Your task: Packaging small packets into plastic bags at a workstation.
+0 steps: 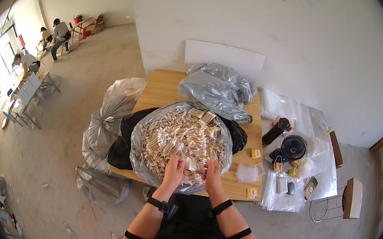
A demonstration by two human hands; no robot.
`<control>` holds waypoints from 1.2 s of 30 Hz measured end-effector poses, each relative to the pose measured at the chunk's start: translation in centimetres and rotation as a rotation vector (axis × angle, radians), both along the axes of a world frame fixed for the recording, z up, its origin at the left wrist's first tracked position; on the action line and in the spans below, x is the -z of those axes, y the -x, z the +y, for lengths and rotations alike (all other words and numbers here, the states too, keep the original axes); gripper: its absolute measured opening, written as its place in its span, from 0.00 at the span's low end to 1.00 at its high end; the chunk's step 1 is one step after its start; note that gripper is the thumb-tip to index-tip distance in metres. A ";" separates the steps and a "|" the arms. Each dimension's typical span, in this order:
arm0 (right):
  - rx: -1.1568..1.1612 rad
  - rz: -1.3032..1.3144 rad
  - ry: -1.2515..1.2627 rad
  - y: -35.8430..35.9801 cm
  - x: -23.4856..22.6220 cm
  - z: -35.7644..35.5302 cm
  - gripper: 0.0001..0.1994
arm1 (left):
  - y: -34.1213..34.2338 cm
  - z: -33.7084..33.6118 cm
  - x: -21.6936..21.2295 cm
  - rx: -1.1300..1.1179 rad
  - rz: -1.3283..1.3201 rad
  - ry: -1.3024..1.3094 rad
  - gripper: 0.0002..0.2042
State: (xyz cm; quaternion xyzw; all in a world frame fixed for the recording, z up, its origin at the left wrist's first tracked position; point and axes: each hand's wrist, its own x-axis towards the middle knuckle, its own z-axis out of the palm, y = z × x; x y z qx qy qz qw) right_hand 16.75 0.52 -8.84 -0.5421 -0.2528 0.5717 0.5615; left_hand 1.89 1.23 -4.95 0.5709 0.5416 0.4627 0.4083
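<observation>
Wooden sticks (194, 165) pinched between left hand (175, 169) and right hand (211, 171), above heaped bag (147, 173)

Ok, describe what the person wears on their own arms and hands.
Both hands, the left hand and the right hand, are bare, without gloves. Each forearm is bare too, with a black strap at the wrist and another black band nearer the elbow. No sleeves show.

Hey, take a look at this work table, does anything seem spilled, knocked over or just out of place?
Nothing looks spilled. The small wooden pieces all sit inside the open grey bag on the wooden table, where the left hand and right hand sort them. Only oddity: the bag's near edge hangs over the table edge.
</observation>
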 end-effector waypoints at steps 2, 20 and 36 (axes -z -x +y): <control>0.045 0.208 0.139 -0.3 0.4 0.3 0.16 | 0.4 0.1 1.3 0.070 -0.072 0.045 0.03; 0.028 -0.224 -0.134 1.3 0.3 1.0 0.17 | 0.3 0.4 1.8 -0.007 -0.153 0.202 0.10; 0.178 -1.406 -0.698 -2.4 -1.3 4.0 0.09 | 5.8 2.5 5.5 -0.393 0.191 -0.072 0.11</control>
